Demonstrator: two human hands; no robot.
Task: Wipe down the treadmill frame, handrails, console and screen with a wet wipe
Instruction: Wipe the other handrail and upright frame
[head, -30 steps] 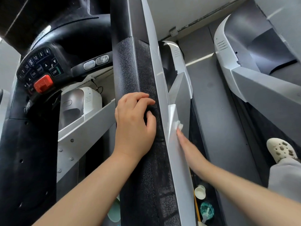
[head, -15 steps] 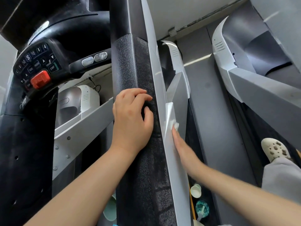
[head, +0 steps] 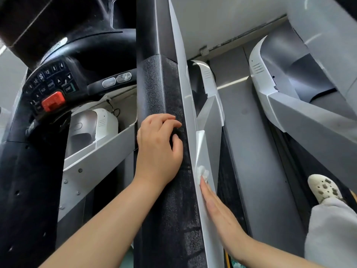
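Observation:
A black foam-padded handrail (head: 164, 93) runs down the middle of the view, with a silver frame panel (head: 185, 89) along its right side. My left hand (head: 159, 151) rests on the padded handrail, fingers curled over it. My right hand (head: 222, 215) lies flat against the outer face of the silver panel, fingers straight, pressing a crumpled white wet wipe (head: 203, 174) under the fingertips. The console (head: 50, 84) with black buttons and a red stop key (head: 53, 100) sits at the upper left.
A second treadmill's silver frame (head: 309, 120) stands to the right across a grey floor strip (head: 257, 151). My foot in a white clog (head: 323, 187) shows at the right. A white motor cover (head: 92, 124) lies below the console.
My right hand has slid the wipe down the silver panel toward me. My left hand stays on the handrail.

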